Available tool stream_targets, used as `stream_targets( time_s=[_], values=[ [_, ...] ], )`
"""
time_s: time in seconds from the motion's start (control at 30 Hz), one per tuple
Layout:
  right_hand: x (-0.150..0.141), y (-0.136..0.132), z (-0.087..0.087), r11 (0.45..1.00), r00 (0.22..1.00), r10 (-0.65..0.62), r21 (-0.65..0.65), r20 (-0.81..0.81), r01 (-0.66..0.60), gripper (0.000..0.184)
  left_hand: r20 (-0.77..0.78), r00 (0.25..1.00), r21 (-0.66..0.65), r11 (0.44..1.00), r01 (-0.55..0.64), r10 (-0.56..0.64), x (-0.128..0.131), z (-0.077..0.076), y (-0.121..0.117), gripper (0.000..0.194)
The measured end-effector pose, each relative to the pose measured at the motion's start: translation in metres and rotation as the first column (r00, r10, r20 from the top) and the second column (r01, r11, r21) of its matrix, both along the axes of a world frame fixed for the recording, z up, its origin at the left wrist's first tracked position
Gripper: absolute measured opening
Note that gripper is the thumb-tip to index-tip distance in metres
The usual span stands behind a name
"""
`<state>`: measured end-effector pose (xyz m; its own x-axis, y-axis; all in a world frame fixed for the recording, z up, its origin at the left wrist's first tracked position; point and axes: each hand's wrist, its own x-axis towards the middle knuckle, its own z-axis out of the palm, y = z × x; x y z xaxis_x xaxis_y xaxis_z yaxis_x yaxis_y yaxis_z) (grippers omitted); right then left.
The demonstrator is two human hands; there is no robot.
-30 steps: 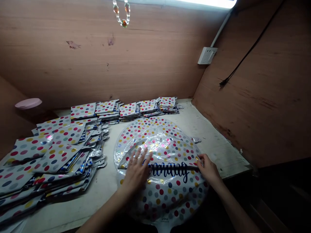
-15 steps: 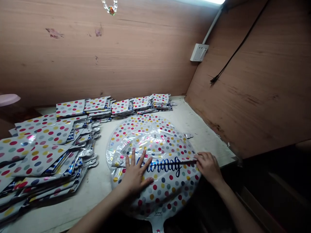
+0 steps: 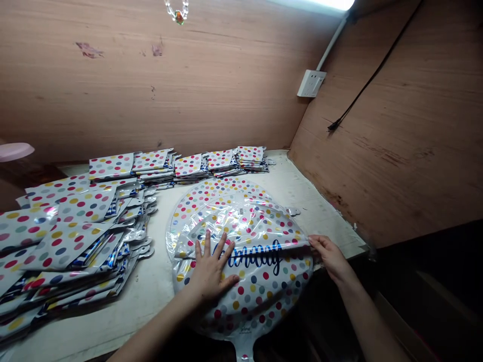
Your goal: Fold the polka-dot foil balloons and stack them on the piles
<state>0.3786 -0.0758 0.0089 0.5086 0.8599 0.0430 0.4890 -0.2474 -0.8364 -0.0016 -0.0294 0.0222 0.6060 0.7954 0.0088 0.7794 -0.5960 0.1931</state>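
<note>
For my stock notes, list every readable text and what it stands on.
"prim", last letter unclear: near the neck of the dotted foil balloon.
Line beneath it: too small to read.
Blue script across the balloon: partly behind the left hand, not fully legible.
Small mark above the script: too small.

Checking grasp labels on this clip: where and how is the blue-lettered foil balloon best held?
Probably pinch the foil balloon from the right, thumb against fingers, where its crosswise fold meets the rim. It is thin and flat, but that fold offers an edge. The right hand pinches there; the left hand lies spread, steadying the film.
</note>
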Motion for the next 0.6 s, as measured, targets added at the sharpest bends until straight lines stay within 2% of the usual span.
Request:
stream_targets(
  time_s=[0.07, 0.1, 0.13, 0.17, 0.2, 0.23, 0.3, 0.33, 0.4, 0.5, 0.6],
  values=[
    [0.007, -0.005, 0.006, 0.993, 0.984, -0.104, 0.071, 0.143, 0.094, 0.036, 0.003, 1.0, -0.008, 1.0, 0.001, -0.001, -0.001, -0.001, 0.0, 0.083],
    [0.007, -0.008, 0.01, 0.989, 0.967, -0.115, 0.121, 0.228, 0.089, 0.032, 0.007, 1.0, -0.011, 1.0, 0.0, 0.0, 0.0, 0.0, -0.001, 0.083],
    [0.005, -0.01, 0.013, 0.988, 0.942, -0.064, 0.157, 0.329, 0.012, 0.028, 0.013, 1.0, -0.015, 1.0, 0.0, 0.0, 0.001, 0.001, 0.0, 0.082],
    [0.001, -0.012, 0.016, 0.979, 0.898, 0.055, 0.154, 0.436, -0.135, 0.024, 0.02, 1.0, -0.02, 1.0, 0.002, -0.001, 0.002, 0.002, 0.0, 0.082],
    [-0.006, -0.012, 0.017, 0.942, 0.82, 0.218, 0.105, 0.529, -0.319, 0.024, 0.029, 1.0, -0.025, 1.0, 0.003, -0.002, 0.004, 0.005, 0.001, 0.082],
    [-0.013, -0.01, 0.017, 0.873, 0.718, 0.38, 0.03, 0.583, -0.487, 0.03, 0.04, 0.999, -0.028, 1.0, 0.003, -0.002, 0.005, 0.007, 0.003, 0.08],
    [-0.024, -0.002, 0.013, 0.736, 0.562, 0.58, -0.083, 0.589, -0.672, 0.044, 0.068, 0.998, -0.026, 1.0, -0.003, 0.004, 0.004, 0.014, 0.01, 0.071],
    [-0.027, 0.004, 0.01, 0.704, 0.539, 0.616, -0.095, 0.575, -0.703, 0.047, 0.083, 0.997, -0.026, 1.0, -0.007, 0.009, -0.001, 0.016, 0.015, 0.066],
    [-0.024, 0.016, 0.005, 0.688, 0.573, 0.644, -0.056, 0.507, -0.724, 0.047, 0.122, 0.992, -0.046, 0.999, -0.02, 0.026, -0.018, 0.02, 0.03, 0.061],
    [-0.01, 0.03, 0.005, 0.677, 0.639, 0.702, -0.014, 0.315, -0.736, 0.042, 0.224, 0.973, -0.174, 0.985, -0.012, 0.052, -0.059, 0.023, 0.057, 0.066],
    [0.0, 0.04, 0.015, 0.731, 0.73, 0.682, 0.003, 0.049, -0.682, 0.028, 0.36, 0.929, -0.348, 0.936, 0.043, 0.091, -0.097, 0.027, 0.082, 0.058]
  ],
)
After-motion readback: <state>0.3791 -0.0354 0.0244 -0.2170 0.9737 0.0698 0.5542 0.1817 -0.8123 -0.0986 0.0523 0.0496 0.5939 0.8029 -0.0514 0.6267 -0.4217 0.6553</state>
